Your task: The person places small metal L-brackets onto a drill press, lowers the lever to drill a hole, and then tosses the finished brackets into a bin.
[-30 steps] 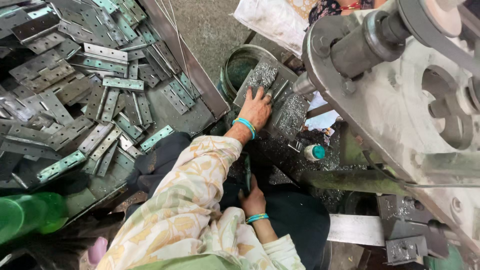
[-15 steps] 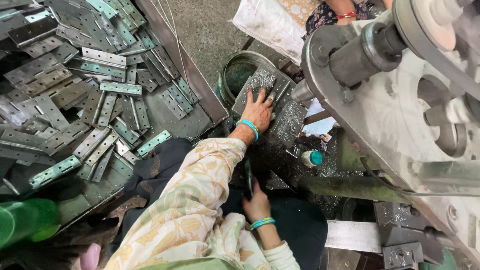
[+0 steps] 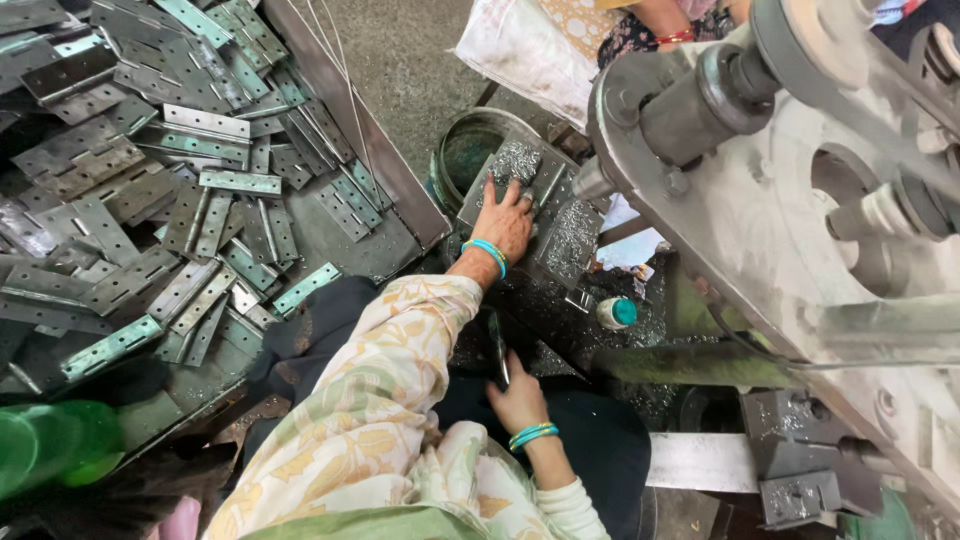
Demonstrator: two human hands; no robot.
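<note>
Metal plate [image 3: 520,170], shavings-covered, frame centre — left hand [image 3: 505,222] flat, fingers spread, pressing; right hand [image 3: 518,398] closed round thin dark strip [image 3: 498,345] — best kept steady, fingertips off swarf.

The person wears a loose, long-sleeved top in pale cream, printed with yellow-ochre leaves and soft green swirls; the fabric bunches in folds along the sleeve. Beside the left hand [image 3: 503,222], the wrist carries turquoise bangles. Beside the right hand [image 3: 517,398], the wrist carries several thin turquoise bangles too, and below them shows a plain cream ribbed cuff. Dark cloth covers the lap beneath the sleeves.
</note>
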